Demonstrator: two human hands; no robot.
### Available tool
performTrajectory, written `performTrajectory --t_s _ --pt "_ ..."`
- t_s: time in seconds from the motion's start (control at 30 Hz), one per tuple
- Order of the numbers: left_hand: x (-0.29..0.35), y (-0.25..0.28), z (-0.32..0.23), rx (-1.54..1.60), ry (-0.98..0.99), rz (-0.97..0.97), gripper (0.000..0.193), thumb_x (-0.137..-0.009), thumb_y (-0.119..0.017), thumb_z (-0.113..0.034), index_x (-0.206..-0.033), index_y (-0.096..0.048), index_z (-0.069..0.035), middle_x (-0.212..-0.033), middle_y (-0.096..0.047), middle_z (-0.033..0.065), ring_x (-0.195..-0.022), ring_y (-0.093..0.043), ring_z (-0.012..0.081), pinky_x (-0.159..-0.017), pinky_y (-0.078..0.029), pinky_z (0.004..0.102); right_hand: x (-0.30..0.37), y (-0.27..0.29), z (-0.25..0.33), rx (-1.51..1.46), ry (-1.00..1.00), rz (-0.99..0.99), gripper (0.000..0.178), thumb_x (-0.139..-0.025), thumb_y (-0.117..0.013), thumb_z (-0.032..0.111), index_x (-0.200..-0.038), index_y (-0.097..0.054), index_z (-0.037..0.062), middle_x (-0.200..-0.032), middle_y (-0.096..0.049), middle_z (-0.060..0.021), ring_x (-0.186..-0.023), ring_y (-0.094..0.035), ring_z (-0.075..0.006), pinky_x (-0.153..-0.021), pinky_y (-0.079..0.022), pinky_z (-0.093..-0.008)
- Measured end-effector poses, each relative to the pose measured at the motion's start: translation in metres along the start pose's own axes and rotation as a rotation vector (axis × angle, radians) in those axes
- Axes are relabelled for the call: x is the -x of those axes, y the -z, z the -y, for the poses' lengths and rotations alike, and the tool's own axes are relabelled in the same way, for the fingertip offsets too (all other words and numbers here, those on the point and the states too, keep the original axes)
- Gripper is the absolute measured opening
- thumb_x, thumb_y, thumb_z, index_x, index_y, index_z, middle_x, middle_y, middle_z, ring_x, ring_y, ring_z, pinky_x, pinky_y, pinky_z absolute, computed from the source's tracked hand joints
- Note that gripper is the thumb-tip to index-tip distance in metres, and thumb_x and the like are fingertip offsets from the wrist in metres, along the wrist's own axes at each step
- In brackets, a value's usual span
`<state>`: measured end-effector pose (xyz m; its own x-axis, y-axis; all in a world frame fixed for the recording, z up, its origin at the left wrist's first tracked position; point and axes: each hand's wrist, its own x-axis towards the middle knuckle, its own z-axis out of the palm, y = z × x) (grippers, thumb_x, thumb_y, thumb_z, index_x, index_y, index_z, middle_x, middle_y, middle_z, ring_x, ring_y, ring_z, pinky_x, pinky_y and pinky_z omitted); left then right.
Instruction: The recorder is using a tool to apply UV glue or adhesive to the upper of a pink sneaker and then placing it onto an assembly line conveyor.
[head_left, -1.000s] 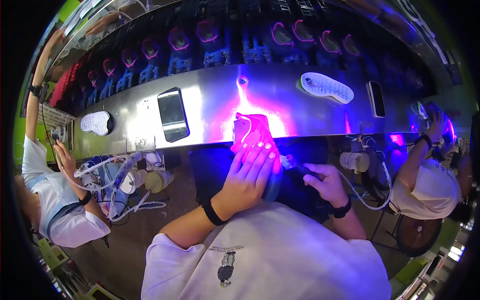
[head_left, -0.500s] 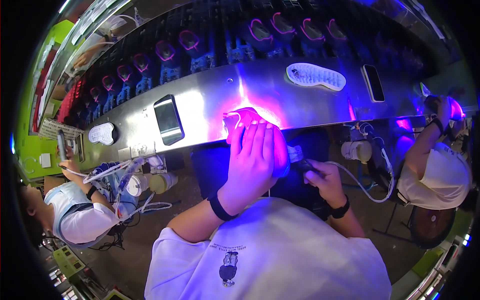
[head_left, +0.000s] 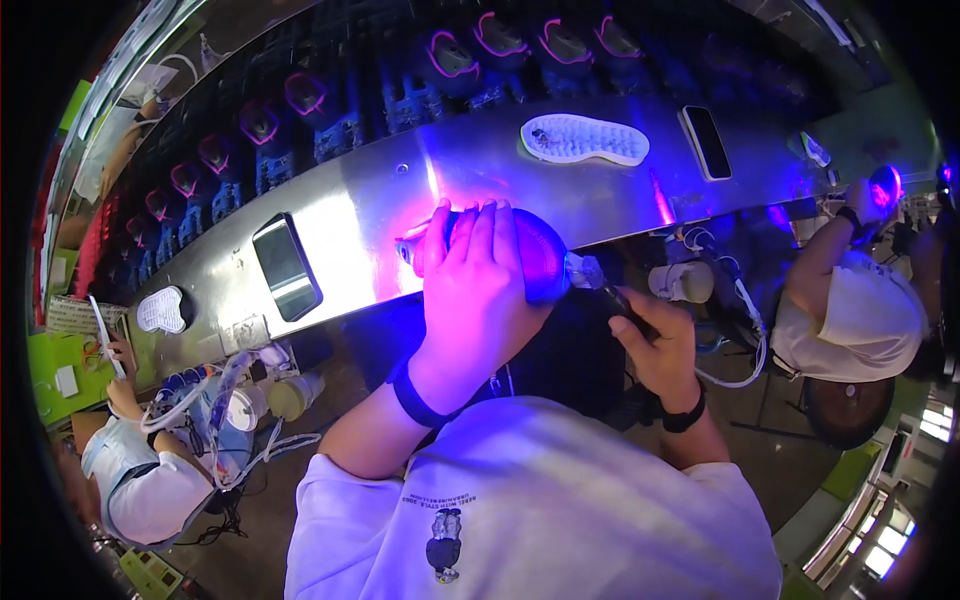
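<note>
My left hand (head_left: 470, 280) is wrapped over a shoe upper (head_left: 540, 258), glowing pink and violet under the light at the bench's near edge. Its fingers hide much of the shoe, whose rounded end shows to their right. My right hand (head_left: 662, 348) is closed around the dark handle of a brush (head_left: 586, 271). The pale bristles are at the shoe's right end and look to be touching it. Beyond the shoe, a white shoe sole (head_left: 585, 140) lies tread pattern up on the metal bench (head_left: 380, 200).
Phones (head_left: 287, 265) (head_left: 707, 143) lie on the bench, and a smaller white sole (head_left: 161, 310) is at far left. Dark racks hold several shoes (head_left: 453, 56) behind. Pots (head_left: 683, 282) with hoses hang under the edge. Co-workers (head_left: 850, 300) (head_left: 150, 490) sit on both sides.
The view has shifted, so bench items appear further left. The shoe has turned in my left hand, showing more of its rounded end. The brush stays at that end, my right hand slightly lower.
</note>
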<state>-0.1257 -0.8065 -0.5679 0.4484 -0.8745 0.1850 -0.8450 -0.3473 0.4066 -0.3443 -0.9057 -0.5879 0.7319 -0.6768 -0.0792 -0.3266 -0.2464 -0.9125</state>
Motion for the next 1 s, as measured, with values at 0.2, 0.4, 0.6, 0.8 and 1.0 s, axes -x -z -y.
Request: performTrajectory --t_s 0.2,0.4,0.6,0.8,1.0 --pt "-0.019 0.001 0.031 0.104 0.003 -0.013 0.08 -0.061 -0.088 -0.032 -0.127 -0.059 0.002 -0.118 -0.069 0.0186 -0.113 -0.067 0.0309 -0.115 -0.036 0.0528 -0.054 0.013 0.015 0.201 0.106 0.082 0.034 -0.084 -0.078 0.007 -0.116 -0.072 0.0025 -0.078 -0.064 -0.0078 -0.067 -0.06 -0.0183 -0.064 -0.048 -0.0296" --pt "-0.03 0.005 0.052 0.118 0.138 0.07 0.088 -0.065 -0.088 -0.037 -0.138 -0.053 -0.001 -0.126 -0.065 0.0193 -0.117 -0.064 0.0335 -0.112 -0.039 0.0507 -0.092 -0.009 0.012 0.205 0.184 0.085 0.034 -0.082 -0.077 0.005 -0.116 -0.072 0.0017 -0.083 -0.066 -0.0101 -0.071 -0.064 -0.0188 -0.067 -0.049 -0.0291" --pt "-0.02 0.018 0.082 -0.11 0.057 0.321 0.107 -0.069 -0.087 -0.029 -0.157 -0.03 -0.008 -0.124 -0.06 0.0177 -0.104 -0.066 0.0356 -0.093 -0.054 0.0423 -0.085 -0.044 -0.025 -0.152 0.005 -0.02 0.035 -0.087 -0.074 0.005 -0.122 -0.069 0.0001 -0.089 -0.069 -0.007 -0.078 -0.064 -0.0141 -0.074 -0.05 -0.0272" --pt "0.004 0.031 0.096 0.089 0.034 0.358 0.101 -0.069 -0.089 -0.029 -0.154 -0.037 -0.01 -0.117 -0.063 0.018 -0.096 -0.069 0.0349 -0.076 -0.06 0.0412 -0.093 -0.027 -0.017 -0.301 -0.233 0.167 0.036 -0.091 -0.073 0.01 -0.125 -0.068 -0.001 -0.091 -0.069 -0.0041 -0.081 -0.063 -0.0103 -0.077 -0.05 -0.0268" --pt "0.03 0.032 0.084 0.536 -0.049 0.274 0.086 -0.074 -0.088 -0.034 -0.144 -0.048 -0.004 -0.109 -0.068 0.0175 -0.094 -0.071 0.0348 -0.078 -0.058 0.0412 -0.112 -0.007 0.026 -0.226 -0.046 0.271 0.034 -0.09 -0.074 0.01 -0.122 -0.07 -0.0003 -0.101 -0.075 -0.0088 -0.092 -0.068 -0.014 -0.085 -0.052 -0.0301"
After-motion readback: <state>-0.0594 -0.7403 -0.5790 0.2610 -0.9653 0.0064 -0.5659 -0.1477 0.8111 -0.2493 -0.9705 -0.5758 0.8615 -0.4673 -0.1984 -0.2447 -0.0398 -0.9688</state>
